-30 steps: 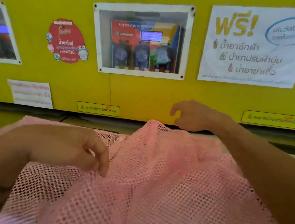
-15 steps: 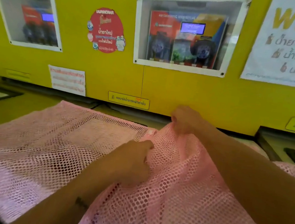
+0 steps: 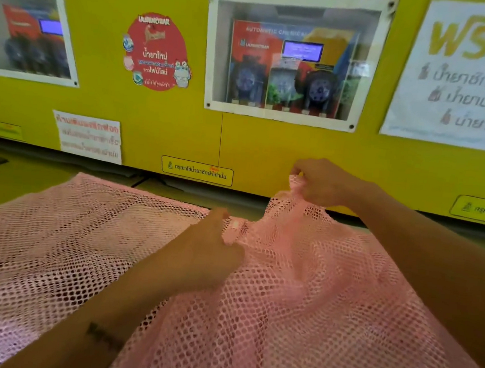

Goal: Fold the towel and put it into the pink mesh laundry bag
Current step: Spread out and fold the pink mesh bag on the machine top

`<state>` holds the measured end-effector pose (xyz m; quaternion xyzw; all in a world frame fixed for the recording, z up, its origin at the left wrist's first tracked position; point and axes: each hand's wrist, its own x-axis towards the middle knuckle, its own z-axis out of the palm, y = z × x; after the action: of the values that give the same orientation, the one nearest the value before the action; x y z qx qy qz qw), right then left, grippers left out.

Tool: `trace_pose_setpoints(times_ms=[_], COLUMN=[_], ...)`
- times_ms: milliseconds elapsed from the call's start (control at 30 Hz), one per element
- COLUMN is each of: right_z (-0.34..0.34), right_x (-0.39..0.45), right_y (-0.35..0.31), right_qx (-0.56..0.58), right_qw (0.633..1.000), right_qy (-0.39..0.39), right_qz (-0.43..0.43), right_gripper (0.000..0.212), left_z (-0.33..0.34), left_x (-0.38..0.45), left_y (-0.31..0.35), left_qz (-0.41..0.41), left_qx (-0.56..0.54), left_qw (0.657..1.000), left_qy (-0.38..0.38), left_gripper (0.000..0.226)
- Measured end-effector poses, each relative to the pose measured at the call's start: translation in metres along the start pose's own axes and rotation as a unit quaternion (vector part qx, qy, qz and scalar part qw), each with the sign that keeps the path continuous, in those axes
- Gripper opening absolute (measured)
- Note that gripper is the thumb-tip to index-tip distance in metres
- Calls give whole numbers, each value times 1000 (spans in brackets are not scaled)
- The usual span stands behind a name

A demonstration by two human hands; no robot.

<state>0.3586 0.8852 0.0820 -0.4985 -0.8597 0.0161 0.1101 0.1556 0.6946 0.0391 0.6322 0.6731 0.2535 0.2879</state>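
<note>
Head view, the only one we have: we see one pink mesh laundry bag (image 3: pixel 296 320) spread over what we take to be the table, which it hides almost entirely. Its long axis runs left to right, parallel to the yellow wall (image 3: pixel 158 123) behind it. We count two hands. Our right hand (image 3: pixel 320 180) is clenched in a pinch on a peak of mesh at the bag's far edge and lifts it off the surface, just in front of the wall. Our left hand (image 3: pixel 214 252) is closed on the mesh nearer to us and to the left of that peak, pressing or bunching it; we cannot tell whether it grips one layer or two.

We see no towel as a separate thing; a paler patch shows through the mesh at the left, and we cannot tell what it is. We judge the bag's mouth lies along the far edge between the two hands, so the coming move turns on parting the layers there, and the right hand is the nearer one.

On the wall we count two framed windows (image 3: pixel 296 56), one red sticker (image 3: pixel 157 51) and one white poster (image 3: pixel 462 74).
</note>
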Motion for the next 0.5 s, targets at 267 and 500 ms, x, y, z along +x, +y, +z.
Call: trace_pose_setpoints(times_ms=[267,500], right_z=[-14,-52], right_x=[25,85], right_y=[-35,-114], right_qx=[19,84], right_qw=[982,968], right_qy=[176,203], right_qz=[-70,-120], right_gripper=[7,3], left_z=[-52,-137], left_x=[-39,-78], left_y=[-7,-65], left_qz=[54,54], left_qx=[25,-212], left_qw=[984,971], left_qy=[-168,-92], left_gripper=[24,48])
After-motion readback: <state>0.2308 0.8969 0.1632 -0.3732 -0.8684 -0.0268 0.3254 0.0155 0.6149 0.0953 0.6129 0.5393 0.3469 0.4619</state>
